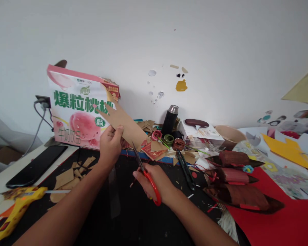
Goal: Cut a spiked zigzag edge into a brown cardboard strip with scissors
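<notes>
My left hand point(111, 142) pinches a piece of brown cardboard point(129, 124) by its lower left edge, holding it up above the table. Jagged points are cut into the cardboard's upper left end. Red-handled scissors point(154, 189) sit in my right hand point(156, 182), fingers wrapped round the handles. Their blades point up and left, with the tips at the cardboard's lower edge; whether they touch it I cannot tell. Part of the handles is hidden by my fingers.
A yellow glue gun point(17, 212) and a black phone point(37, 166) lie at left, near cardboard scraps point(65, 177). Behind stand a peach drink box point(77, 109) and a black thermos point(170, 121). A utility knife point(185, 169) and brown boat-like models point(246, 196) lie at right.
</notes>
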`<control>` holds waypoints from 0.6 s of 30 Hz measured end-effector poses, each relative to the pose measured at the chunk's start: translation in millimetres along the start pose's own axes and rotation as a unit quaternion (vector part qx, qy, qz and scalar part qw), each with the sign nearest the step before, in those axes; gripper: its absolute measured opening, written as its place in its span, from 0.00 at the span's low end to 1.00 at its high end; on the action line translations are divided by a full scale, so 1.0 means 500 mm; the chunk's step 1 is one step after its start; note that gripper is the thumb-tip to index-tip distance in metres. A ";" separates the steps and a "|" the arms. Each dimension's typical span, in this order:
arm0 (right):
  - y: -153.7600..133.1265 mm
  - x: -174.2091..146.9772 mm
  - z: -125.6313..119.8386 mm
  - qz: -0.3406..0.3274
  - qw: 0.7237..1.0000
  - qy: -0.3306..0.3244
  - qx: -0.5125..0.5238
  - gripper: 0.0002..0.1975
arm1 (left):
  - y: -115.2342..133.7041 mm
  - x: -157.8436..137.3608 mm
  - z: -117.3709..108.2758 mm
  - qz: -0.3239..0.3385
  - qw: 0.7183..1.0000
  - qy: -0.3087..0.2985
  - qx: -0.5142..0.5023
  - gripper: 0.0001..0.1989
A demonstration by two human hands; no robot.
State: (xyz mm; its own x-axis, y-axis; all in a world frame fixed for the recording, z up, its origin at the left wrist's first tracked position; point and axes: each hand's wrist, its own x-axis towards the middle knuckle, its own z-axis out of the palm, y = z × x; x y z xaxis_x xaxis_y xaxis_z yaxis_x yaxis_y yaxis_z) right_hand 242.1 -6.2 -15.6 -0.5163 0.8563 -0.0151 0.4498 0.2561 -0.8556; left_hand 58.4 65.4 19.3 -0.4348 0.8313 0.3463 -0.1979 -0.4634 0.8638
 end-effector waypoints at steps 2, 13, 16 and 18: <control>0.003 0.000 -0.001 0.008 1.000 -0.008 0.006 0.14 | 0.001 0.001 -0.002 0.002 1.000 -0.006 0.006 0.12; 0.007 0.003 -0.006 -0.032 0.998 0.019 -0.048 0.17 | 0.010 -0.003 0.001 -0.004 1.000 -0.013 0.010 0.14; 0.000 0.004 -0.007 -0.042 0.995 0.050 -0.074 0.18 | 0.012 -0.005 0.003 0.000 1.000 -0.009 0.004 0.12; -0.001 0.004 -0.006 -0.040 0.994 0.054 -0.081 0.17 | 0.012 -0.005 0.004 -0.003 1.000 -0.005 0.003 0.12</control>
State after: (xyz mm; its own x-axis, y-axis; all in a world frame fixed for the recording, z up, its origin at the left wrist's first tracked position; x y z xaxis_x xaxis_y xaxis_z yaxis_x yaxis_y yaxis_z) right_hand 243.1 -3.1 -13.7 -0.4777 0.8713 0.1124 0.5272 0.3866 -0.7567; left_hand 60.3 61.0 24.4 -0.4249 0.8369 0.3451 -0.1952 -0.4569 0.8678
